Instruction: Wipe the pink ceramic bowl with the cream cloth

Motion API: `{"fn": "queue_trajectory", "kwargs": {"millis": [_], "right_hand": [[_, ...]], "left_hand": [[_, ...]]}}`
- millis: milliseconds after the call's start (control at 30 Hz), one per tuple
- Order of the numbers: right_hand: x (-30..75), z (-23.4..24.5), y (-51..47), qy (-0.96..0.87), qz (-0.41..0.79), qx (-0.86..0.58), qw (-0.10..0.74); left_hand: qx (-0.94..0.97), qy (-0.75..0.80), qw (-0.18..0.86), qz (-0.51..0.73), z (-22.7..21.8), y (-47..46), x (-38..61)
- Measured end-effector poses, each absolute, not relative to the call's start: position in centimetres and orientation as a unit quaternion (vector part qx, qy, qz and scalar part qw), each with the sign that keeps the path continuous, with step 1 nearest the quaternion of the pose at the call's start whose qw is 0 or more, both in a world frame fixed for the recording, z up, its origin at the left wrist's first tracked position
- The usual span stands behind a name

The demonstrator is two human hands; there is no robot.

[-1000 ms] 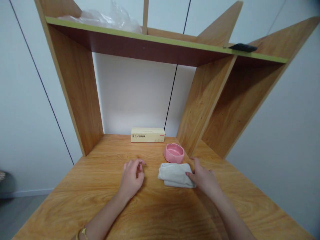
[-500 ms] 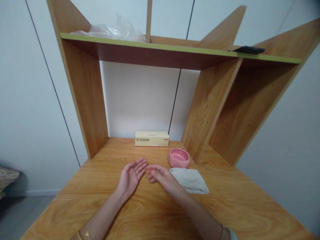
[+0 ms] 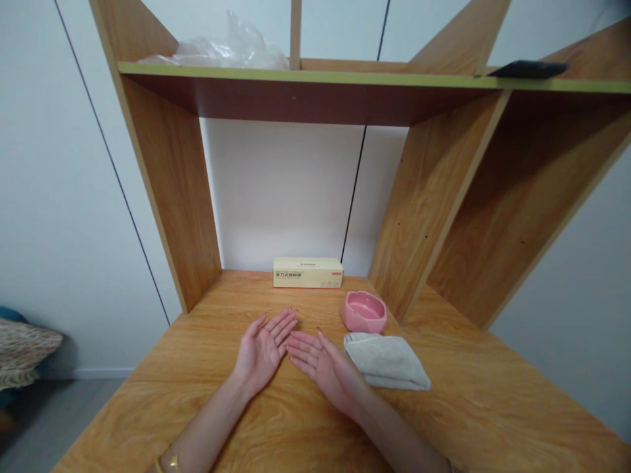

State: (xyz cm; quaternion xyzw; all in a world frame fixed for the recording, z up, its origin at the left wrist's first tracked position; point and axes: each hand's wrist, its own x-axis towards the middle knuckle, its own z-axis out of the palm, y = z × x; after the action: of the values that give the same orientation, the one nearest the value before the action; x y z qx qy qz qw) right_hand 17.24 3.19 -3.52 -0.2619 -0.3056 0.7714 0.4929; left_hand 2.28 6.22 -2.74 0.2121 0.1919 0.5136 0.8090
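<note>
My left hand (image 3: 262, 348) is palm up over the wooden desk, fingers stretched out, holding nothing. My right hand (image 3: 325, 369) is turned palm up beside it, also open and empty, its fingertips close to the left fingers. Just right of my right hand lies a folded grey cloth (image 3: 387, 361). Behind the cloth stands a pink ashtray-like bowl (image 3: 363, 313) with a notched rim. Farther back, a long cream box (image 3: 308, 272) with printed lettering rests near the wall.
The wooden desk (image 3: 276, 433) has upright side panels and a shelf (image 3: 345, 76) across the top. On that shelf lie a crumpled clear plastic bag (image 3: 221, 51) and a flat dark object (image 3: 530, 69). At far left, a patterned fabric (image 3: 24, 348) shows beside the desk.
My right hand has turned from sideways with curled fingers to palm up with fingers stretched. My left hand stays palm up. The view has shifted slightly, with the objects appearing farther right.
</note>
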Motion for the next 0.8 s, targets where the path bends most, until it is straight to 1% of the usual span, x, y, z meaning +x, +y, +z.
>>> {"fn": "queue_trajectory", "kwargs": {"millis": [800], "right_hand": [[17.55,-3.48,3.51,-0.264,0.786,-0.235,0.508]], "left_hand": [[0.234,0.194,0.812,0.499,-2.79,6.29,2.09]]}}
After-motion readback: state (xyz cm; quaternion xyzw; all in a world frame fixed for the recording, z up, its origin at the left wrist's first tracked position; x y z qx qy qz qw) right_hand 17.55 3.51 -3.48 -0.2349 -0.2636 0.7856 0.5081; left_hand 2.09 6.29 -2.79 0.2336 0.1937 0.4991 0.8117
